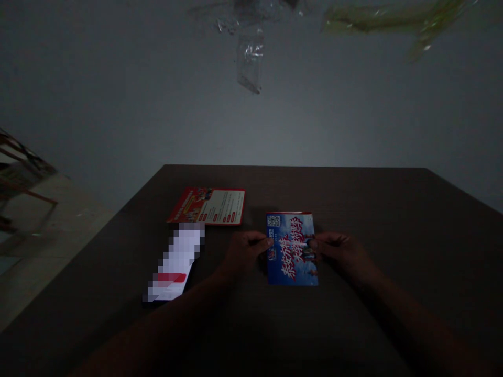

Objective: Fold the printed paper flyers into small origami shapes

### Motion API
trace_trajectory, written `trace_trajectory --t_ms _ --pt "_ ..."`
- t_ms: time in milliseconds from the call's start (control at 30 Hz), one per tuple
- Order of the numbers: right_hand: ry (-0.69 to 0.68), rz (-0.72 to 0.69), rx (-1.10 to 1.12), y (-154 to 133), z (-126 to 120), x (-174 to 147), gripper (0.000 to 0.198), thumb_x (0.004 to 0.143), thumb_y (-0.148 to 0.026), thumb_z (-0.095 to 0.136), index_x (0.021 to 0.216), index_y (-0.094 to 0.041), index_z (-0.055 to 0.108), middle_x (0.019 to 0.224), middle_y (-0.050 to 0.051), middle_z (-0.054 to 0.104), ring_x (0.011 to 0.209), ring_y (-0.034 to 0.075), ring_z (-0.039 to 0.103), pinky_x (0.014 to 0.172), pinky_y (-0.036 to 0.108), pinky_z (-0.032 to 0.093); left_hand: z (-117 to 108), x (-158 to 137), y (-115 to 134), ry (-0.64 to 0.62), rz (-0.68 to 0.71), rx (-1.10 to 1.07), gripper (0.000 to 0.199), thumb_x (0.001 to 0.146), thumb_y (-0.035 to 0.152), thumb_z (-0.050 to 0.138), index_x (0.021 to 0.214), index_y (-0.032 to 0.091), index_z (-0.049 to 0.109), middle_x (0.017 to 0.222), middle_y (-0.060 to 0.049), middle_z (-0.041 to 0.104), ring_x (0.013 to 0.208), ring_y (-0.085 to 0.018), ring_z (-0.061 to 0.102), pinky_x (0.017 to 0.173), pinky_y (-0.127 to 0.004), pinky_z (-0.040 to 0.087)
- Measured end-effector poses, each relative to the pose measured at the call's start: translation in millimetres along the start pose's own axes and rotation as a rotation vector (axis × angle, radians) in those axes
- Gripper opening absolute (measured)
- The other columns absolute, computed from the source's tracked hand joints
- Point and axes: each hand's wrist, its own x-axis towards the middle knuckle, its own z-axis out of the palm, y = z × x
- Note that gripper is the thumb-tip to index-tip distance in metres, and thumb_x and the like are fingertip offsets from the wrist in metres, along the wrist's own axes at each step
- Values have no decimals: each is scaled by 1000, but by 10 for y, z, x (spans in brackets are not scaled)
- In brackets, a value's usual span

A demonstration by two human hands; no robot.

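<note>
Between my two hands is a blue printed leaflet (pixel 293 269) with red and white lettering and a QR code in one corner. My left hand (pixel 247 251) pinches its left edge, the thumb lying on the printed face. At the opposite edge, my right hand (pixel 343 251) grips it the same way. A thin red and white strip shows along the leaflet's far edge. To the left of my left hand lies a phone (pixel 176 262) with a bright, blurred-out screen. Beyond the phone is a stack of red and white leaflets (pixel 228 204).
The dark wooden table (pixel 393 209) meets a grey wall (pixel 118 94) at its far side. Clear tape (pixel 250 57) and yellowish tape (pixel 373 18) stick to the wall. Wooden furniture (pixel 27 173) stands on the floor at the left. The room is dim.
</note>
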Motion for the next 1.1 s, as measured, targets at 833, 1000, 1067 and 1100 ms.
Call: trace_trajectory --t_ms 833,1000,1067,1100 --pt "-71 48 10 29 0 -36 24 73 -41 72 73 -17 73 68 3 69 60 14 60 61 28 46 -1 -7 22 21 -36 -81 22 70 34 68 60 15 67 56 1 61 55 -12 52 55 -22 39" --pt "-72 40 8 12 10 -44 25 73 -42 71 73 -17 72 67 4 69 61 15 61 61 29 47 -9 25 -21 17 -53 -116 22 67 36 69 60 15 68 57 0 62 55 -13 52 54 -23 38" --pt "-75 46 -1 3 15 -53 25 72 -42 72 71 -17 72 65 3 69 60 15 60 60 28 46 -7 37 -40 24 -60 -132 23 66 37 69 62 15 68 57 0 62 55 -13 52 54 -23 38" --pt "-80 52 -11 -1 16 -58 26 72 -43 72 70 -17 72 65 4 69 59 15 60 59 28 46 -6 41 -47 26 -64 -140 23 66 38 70 62 15 68 58 0 62 55 -13 52 54 -23 38"
